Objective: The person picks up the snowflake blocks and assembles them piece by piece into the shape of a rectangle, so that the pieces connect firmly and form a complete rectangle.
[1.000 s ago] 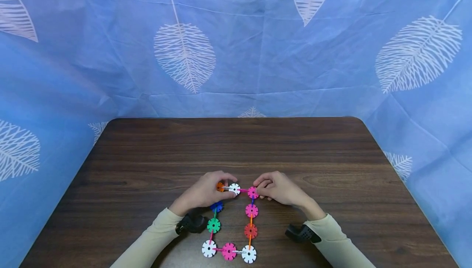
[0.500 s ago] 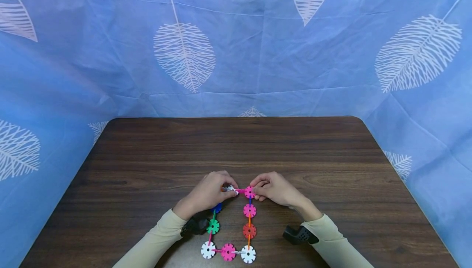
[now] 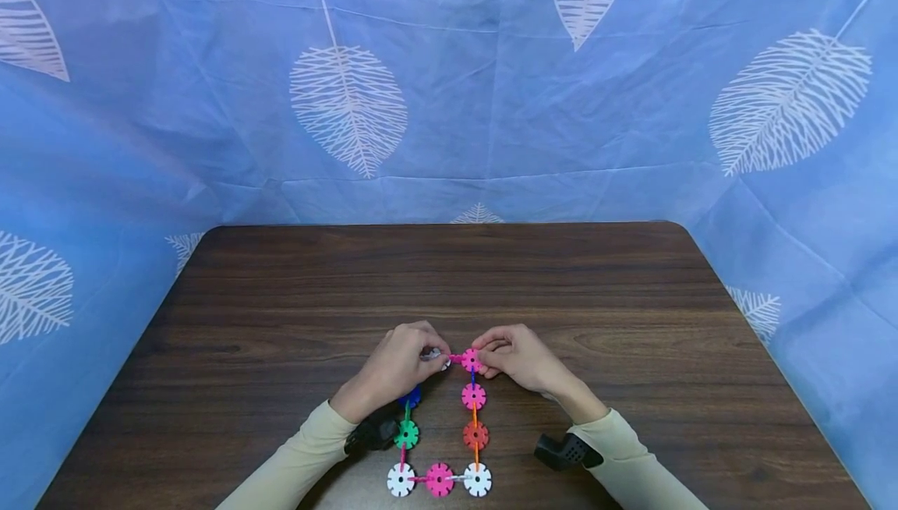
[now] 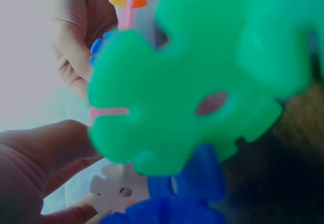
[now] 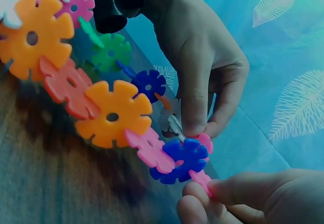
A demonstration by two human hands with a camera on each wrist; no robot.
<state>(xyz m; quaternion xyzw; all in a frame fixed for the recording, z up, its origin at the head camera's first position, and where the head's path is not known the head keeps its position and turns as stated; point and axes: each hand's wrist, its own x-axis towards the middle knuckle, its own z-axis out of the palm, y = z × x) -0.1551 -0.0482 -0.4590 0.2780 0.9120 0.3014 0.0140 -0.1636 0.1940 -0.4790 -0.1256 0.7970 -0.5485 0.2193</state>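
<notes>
In the head view, notched plastic discs are slotted together into a roughly rectangular loop. My left hand (image 3: 396, 362) pinches a white notched disc (image 3: 435, 355) at the far left corner, its fingers covering part of the chain there. Opposite it, my right hand (image 3: 526, 360) grips the pink notched disc (image 3: 471, 359) at the far right corner between thumb and fingers. A pink disc seen edge-on (image 3: 455, 359) spans the short gap between the hands. In the right wrist view, a blue disc (image 5: 185, 158) lies just beside the right fingertips. A green disc (image 4: 167, 82) fills much of the left wrist view.
The near side of the loop has white discs (image 3: 401, 480) at its corners and a pink one (image 3: 440, 479) between. Red (image 3: 475, 435) and pink discs run up the right side, green (image 3: 407, 434) and blue (image 3: 410, 397) up the left. Everything is on a dark wooden table (image 3: 596, 284).
The white disc at my left fingers has turned from face-on to nearly edge-on, and those fingers have closed in on it. The right hand and its pink corner disc have shifted slightly left.
</notes>
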